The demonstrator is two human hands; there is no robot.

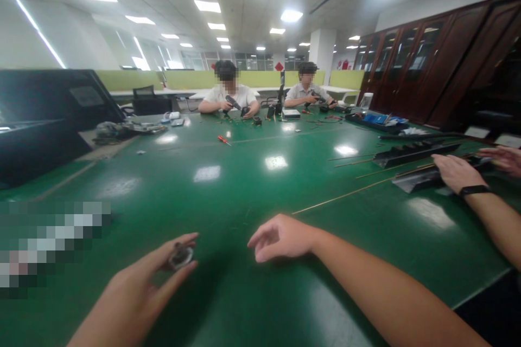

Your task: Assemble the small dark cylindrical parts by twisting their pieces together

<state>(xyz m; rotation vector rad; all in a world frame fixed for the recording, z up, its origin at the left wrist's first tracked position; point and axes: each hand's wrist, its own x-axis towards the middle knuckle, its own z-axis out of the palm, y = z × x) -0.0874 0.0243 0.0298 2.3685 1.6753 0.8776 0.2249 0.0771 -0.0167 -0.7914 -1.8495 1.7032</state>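
Silvery round piece (181,257) held between fingers of left hand (140,282); right hand (283,237) loosely curled, fingers parted; glossy green tabletop (236,184).

No lettering, number or brand can be read: between nine and ten o'clock a pale rectangle (87,96) on the dark panel (40,92) may be a label or a reflection, too blurred to tell, and between eight and nine a strip (61,238) is masked by pixel blocks. Just past twelve a red diamond (279,66) shows far back, like a small sign, and between one and two hang red decorations (345,64), any characters on either too small to make out, as on the blue packet (374,118) between two and three
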